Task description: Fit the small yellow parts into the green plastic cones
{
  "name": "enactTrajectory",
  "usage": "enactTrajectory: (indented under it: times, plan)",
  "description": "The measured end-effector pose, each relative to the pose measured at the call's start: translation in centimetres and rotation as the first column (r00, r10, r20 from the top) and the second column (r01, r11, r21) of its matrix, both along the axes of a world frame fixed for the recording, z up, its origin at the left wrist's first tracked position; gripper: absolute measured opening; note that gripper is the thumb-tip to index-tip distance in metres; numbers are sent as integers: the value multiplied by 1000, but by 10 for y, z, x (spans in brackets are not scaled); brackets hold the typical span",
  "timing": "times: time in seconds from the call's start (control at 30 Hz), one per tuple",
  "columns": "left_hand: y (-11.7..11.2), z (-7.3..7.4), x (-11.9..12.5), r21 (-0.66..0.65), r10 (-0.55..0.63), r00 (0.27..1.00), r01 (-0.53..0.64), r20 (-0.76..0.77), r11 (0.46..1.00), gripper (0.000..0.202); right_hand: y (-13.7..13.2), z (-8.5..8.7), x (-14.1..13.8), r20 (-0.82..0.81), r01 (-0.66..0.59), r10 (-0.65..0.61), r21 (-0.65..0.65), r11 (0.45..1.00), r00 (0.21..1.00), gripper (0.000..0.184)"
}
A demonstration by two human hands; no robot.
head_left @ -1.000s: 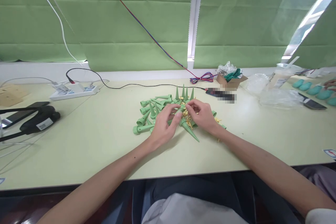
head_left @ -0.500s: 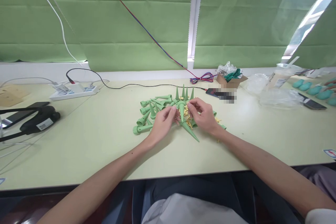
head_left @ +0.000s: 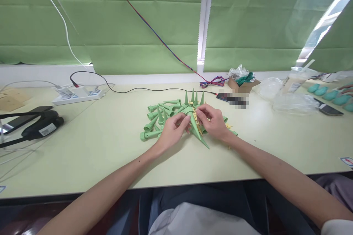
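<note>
My left hand (head_left: 176, 126) is closed, its thumb and fingers pinching a green plastic watering spike (head_left: 195, 125) near its wide end. The spike's point slants down and to the right, over another green spike (head_left: 204, 143) lying on the table. Close by on the right, my right hand (head_left: 211, 119) is pinched at the wide end of the held spike; what its fingertips hold is too small to make out. Small yellow plastic pieces (head_left: 196, 116) lie between the hands. Several more green spikes (head_left: 151, 134) are heaped to the left, and a few green cones (head_left: 195, 98) stand upright behind.
A phone (head_left: 231, 99) on a black cable lies behind the heap, near a small cardboard box (head_left: 244, 85). Plastic cup (head_left: 293, 80) and bag (head_left: 292, 102) stand at right, beside teal bulbs (head_left: 331, 94) and another person's hand (head_left: 348, 87). At left are a power strip (head_left: 78, 97) and black headset (head_left: 42, 125).
The spike in my left hand has tilted, its point swinging downward to the right. My left hand has shifted slightly; the right has stayed nearly in place.
</note>
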State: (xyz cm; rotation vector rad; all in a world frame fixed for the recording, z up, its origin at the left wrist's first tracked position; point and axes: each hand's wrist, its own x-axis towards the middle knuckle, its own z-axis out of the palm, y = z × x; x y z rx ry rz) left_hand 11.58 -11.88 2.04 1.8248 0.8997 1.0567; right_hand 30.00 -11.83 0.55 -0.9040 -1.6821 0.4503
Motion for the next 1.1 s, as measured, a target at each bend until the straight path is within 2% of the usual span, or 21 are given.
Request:
enactTrajectory:
  times: [0.47,0.77,1.1]
  plan:
    - [3,-3,-3,85,56,998,-52,-43,995,32,1,0,2,59,12,-12,10,1000,998,22]
    - [7,-7,-5,238,136,986,-108,-101,965,27,0,1,1,88,16,-17,16,1000,996,25]
    - [8,-8,-6,335,163,981,-121,-103,934,28,0,2,1,78,5,-6,12,1000,997,28]
